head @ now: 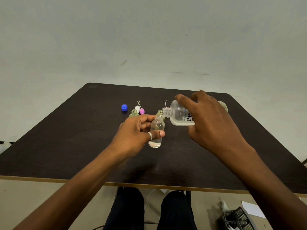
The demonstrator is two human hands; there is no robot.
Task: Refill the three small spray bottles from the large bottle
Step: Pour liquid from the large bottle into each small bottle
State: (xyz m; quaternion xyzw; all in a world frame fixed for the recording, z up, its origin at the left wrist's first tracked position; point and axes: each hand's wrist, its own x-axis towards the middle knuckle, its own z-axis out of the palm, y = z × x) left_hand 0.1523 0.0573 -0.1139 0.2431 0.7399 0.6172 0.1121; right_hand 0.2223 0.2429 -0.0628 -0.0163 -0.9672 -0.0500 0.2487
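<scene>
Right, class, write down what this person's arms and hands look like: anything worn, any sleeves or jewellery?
The left forearm and right forearm are bare to the frame's edge: no sleeves, gloves or watch show. The left hand wears one plain silver-coloured ring. The right hand shows no jewellery on the side in view.

The right hand (212,120) covers most of the large bottle (177,113); only "re" of its label shows. The left hand (134,135) hides the body of the greenish bottle (134,112); the held spray bottle (157,128) hides that of the second greenish bottle (159,112).
</scene>
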